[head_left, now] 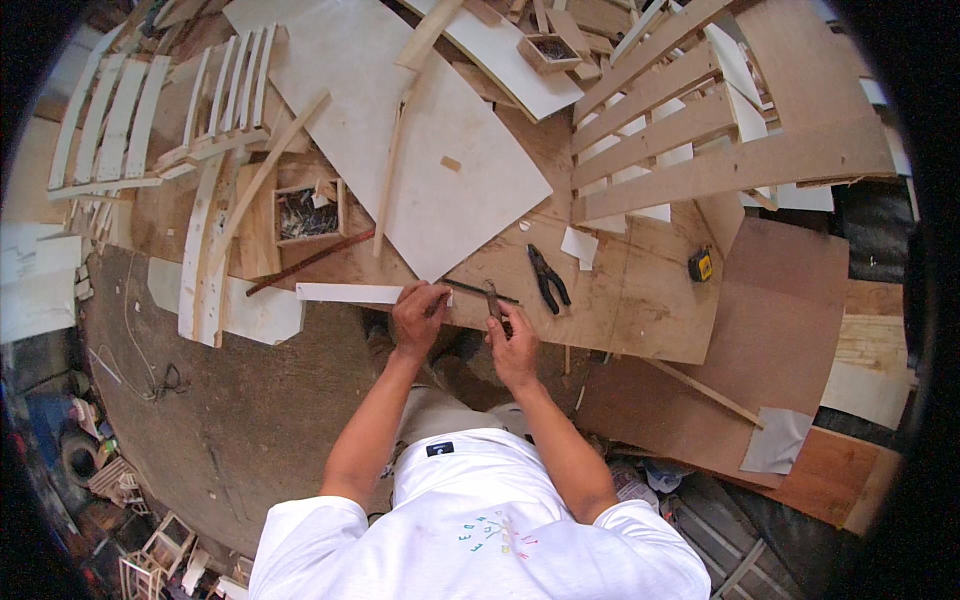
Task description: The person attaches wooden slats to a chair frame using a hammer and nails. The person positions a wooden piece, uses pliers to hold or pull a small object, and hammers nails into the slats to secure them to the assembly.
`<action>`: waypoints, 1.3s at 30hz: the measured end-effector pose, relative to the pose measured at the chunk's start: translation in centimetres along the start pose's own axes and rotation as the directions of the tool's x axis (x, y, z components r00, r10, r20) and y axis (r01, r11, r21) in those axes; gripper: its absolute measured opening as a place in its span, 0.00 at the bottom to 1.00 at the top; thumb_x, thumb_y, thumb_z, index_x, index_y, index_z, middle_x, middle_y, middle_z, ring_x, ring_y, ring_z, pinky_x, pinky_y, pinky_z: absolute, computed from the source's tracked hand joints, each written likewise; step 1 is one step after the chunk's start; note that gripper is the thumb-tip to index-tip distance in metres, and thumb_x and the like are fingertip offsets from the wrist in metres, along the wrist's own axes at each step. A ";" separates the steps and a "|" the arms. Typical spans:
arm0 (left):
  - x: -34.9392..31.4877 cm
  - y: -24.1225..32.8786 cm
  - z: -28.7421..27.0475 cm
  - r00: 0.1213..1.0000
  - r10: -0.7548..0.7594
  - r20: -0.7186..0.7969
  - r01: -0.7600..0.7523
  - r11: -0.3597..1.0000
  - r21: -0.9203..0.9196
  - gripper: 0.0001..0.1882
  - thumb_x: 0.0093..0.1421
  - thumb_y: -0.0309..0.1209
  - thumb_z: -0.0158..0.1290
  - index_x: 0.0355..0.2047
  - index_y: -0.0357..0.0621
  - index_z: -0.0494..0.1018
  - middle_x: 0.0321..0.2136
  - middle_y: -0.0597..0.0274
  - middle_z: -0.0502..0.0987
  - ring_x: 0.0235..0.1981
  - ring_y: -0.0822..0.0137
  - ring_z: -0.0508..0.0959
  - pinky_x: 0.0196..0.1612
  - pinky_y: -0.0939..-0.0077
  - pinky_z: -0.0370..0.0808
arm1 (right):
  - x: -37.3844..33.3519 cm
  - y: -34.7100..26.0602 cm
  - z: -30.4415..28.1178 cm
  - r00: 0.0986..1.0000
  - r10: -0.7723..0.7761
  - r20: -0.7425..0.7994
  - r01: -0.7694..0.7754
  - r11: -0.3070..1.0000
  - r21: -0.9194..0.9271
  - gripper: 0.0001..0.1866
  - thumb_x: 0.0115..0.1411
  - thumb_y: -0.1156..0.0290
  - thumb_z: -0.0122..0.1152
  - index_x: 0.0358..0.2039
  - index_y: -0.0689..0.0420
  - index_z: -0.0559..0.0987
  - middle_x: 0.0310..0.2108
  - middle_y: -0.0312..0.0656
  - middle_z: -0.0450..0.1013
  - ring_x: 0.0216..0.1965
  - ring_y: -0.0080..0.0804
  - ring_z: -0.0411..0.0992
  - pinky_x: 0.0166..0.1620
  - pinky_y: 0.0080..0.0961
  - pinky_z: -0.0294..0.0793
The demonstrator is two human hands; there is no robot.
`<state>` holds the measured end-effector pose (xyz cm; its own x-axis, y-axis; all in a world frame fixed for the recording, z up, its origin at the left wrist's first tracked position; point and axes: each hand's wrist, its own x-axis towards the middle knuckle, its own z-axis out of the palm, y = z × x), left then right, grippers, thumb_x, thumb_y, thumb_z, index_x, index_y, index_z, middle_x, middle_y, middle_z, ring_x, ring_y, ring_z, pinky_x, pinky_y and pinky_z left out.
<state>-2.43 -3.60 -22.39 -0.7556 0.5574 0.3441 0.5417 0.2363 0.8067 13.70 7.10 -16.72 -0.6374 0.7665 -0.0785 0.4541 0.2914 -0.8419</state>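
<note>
My left hand (420, 318) is closed at the right end of a narrow white strip (345, 293), which juts out to the left along the bench's front edge. Just to its right, my right hand (513, 345) grips a short metal hand tool (491, 294) with a rounded upper end; its exact kind is unclear. Behind the fingers lies a thin dark rod (466, 288), partly covered by that tool. Black-handled pliers (549, 279) rest on the bench right of my right hand. Whether my left fingertips also pinch something small cannot be made out.
A large white sheet (450, 205) covers the middle of the plywood bench (640, 310). A wooden box of nails (308, 212) stands left, near a reddish bar (310, 262). Slatted wooden frames (680, 130) stand on both sides. A yellow tape measure (700, 265) sits right.
</note>
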 end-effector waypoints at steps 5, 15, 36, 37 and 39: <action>0.1 0.6 0.2 0.995 -0.093 -0.020 0.093 0.996 -0.017 0.14 0.52 0.25 0.68 0.41 0.45 0.83 0.35 0.60 0.85 0.39 0.56 0.84 0.44 0.64 0.79 | 0.1 -1.0 0.4 0.986 -0.163 0.045 0.168 0.977 -0.131 0.16 0.69 0.69 0.58 0.54 0.63 0.77 0.35 0.44 0.74 0.27 0.29 0.75 0.32 0.28 0.75; 0.2 0.8 0.1 0.997 -0.056 -0.061 0.055 0.998 -0.013 0.15 0.51 0.23 0.68 0.39 0.46 0.81 0.34 0.60 0.84 0.37 0.59 0.84 0.40 0.67 0.81 | 0.0 -2.2 1.1 0.978 -0.192 0.081 0.200 0.975 -0.096 0.15 0.68 0.71 0.57 0.53 0.63 0.78 0.33 0.46 0.74 0.25 0.34 0.74 0.31 0.33 0.74; 0.2 0.0 -0.3 1.000 0.005 0.002 -0.005 0.999 -0.039 0.15 0.48 0.22 0.68 0.37 0.45 0.80 0.34 0.59 0.83 0.39 0.56 0.84 0.42 0.64 0.81 | -0.3 -4.7 1.9 0.950 -0.310 0.035 0.311 0.940 -0.136 0.18 0.68 0.73 0.56 0.57 0.62 0.76 0.42 0.58 0.77 0.43 0.60 0.75 0.47 0.47 0.75; 0.2 0.1 -0.2 1.000 0.001 -0.005 -0.001 1.000 -0.027 0.15 0.48 0.21 0.68 0.37 0.45 0.80 0.33 0.59 0.83 0.39 0.56 0.84 0.42 0.65 0.81 | -0.3 -4.5 1.9 0.957 -0.282 0.064 0.289 0.945 -0.153 0.17 0.68 0.73 0.56 0.57 0.62 0.76 0.42 0.57 0.77 0.43 0.60 0.76 0.47 0.47 0.75; 0.3 0.1 -0.2 1.000 0.003 -0.016 -0.004 0.999 -0.032 0.15 0.48 0.21 0.67 0.37 0.45 0.80 0.33 0.60 0.83 0.38 0.57 0.84 0.42 0.65 0.81 | 0.0 -4.2 2.2 0.965 -0.233 0.118 0.251 0.950 -0.185 0.17 0.68 0.73 0.56 0.56 0.62 0.77 0.42 0.57 0.77 0.43 0.60 0.76 0.47 0.47 0.75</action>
<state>-2.68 -3.60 -22.14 -0.7599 0.5450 0.3544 0.5325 0.2091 0.8202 10.37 4.60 -14.34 -0.7945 0.6046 0.0570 0.3862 0.5755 -0.7209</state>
